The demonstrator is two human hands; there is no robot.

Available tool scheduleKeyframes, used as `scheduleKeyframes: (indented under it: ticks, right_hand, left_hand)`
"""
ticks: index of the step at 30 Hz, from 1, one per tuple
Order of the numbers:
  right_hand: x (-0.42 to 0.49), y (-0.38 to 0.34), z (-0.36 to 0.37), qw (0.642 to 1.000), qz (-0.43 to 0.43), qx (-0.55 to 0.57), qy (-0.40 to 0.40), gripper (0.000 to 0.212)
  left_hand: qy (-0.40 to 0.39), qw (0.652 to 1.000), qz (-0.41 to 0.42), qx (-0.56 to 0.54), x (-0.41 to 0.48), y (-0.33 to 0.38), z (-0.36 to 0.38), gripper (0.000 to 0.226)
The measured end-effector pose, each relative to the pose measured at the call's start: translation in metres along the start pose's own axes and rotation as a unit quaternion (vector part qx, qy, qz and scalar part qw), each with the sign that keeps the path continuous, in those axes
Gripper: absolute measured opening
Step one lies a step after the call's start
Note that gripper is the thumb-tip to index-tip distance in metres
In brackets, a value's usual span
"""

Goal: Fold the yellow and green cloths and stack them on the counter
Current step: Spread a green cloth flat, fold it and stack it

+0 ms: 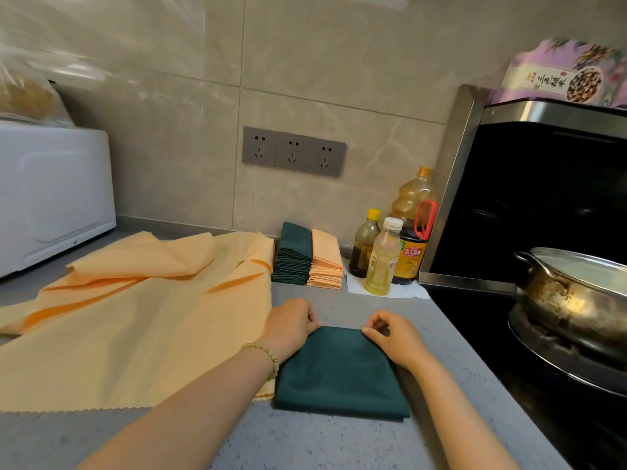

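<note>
A folded dark green cloth (342, 374) lies flat on the grey counter (339, 442) in front of me. My left hand (291, 325) pinches its far left corner and my right hand (393, 337) pinches its far right corner. Loose yellow cloths (135, 320) lie spread and rumpled to the left, one partly under my left wrist. Against the wall stand a stack of folded green cloths (293, 254) and, touching it on the right, a stack of folded yellow cloths (326, 262).
Three bottles (383, 262) stand on a white sheet right of the stacks. A hob with a steel pot (576, 293) fills the right side. A white appliance (51, 195) sits at the back left. Wall sockets (293, 150) are above the stacks.
</note>
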State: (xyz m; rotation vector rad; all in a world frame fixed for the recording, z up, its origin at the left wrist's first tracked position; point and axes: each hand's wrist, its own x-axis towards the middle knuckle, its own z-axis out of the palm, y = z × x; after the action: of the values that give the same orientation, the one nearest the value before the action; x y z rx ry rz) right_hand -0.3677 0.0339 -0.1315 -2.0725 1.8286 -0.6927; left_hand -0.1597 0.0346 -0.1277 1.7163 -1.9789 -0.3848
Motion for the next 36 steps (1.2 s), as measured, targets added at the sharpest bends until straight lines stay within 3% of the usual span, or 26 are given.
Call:
scheduleKeyframes:
  ticks: [4, 9, 14, 21, 22, 25, 26, 28, 29, 32, 36]
  right_hand:
    - [-0.005, -0.007, -0.004, 1.0, -0.007, -0.027, -0.003, 0.007]
    - [-0.017, -0.032, 0.004, 0.995, -0.034, -0.085, 0.034, 0.041]
    - [-0.033, -0.047, 0.033, 0.983, -0.05, -0.155, -0.087, 0.049]
    - [-0.068, -0.046, 0.038, 0.977, -0.051, -0.188, -0.092, 0.053]
    - [-0.076, -0.046, 0.039, 0.975, -0.057, -0.196, -0.092, 0.06]
    - [-0.097, -0.051, 0.039, 0.977, -0.058, -0.189, -0.082, 0.124]
    - [-0.101, -0.05, 0.041, 0.977, -0.061, -0.188, -0.076, 0.118]
    - [-0.106, -0.05, 0.04, 0.98, -0.067, -0.175, -0.061, 0.079]
    - [-0.107, -0.051, 0.037, 0.981, -0.069, -0.167, -0.065, 0.079]
    - [-0.115, -0.043, 0.033, 0.981, -0.065, -0.17, -0.073, 0.129]
    - [-0.133, -0.032, 0.026, 0.98, -0.072, -0.166, -0.081, 0.133]
  left_hand:
    - [0.022, 0.989, 0.06, 0.135, -0.005, 0.014, 0.002, 0.024]
    - [-0.021, 0.973, 0.031, 0.228, -0.033, 0.032, 0.028, 0.04]
    - [-0.031, 0.982, 0.025, 0.184, -0.051, 0.021, 0.039, 0.051]
    - [-0.078, 0.982, 0.014, 0.174, -0.083, 0.026, 0.031, 0.059]
    - [-0.077, 0.981, 0.015, 0.179, -0.092, 0.028, 0.03, 0.071]
    - [-0.092, 0.978, 0.03, 0.183, -0.109, 0.028, 0.028, 0.111]
    - [-0.092, 0.978, 0.033, 0.184, -0.112, 0.028, 0.027, 0.113]
    - [-0.091, 0.978, 0.048, 0.179, -0.117, 0.026, 0.024, 0.109]
    - [-0.089, 0.979, 0.06, 0.176, -0.118, 0.023, 0.021, 0.107]
    - [-0.107, 0.977, 0.086, 0.166, -0.13, 0.014, 0.014, 0.081]
    - [-0.133, 0.975, 0.116, 0.134, -0.157, 0.002, 0.004, 0.077]
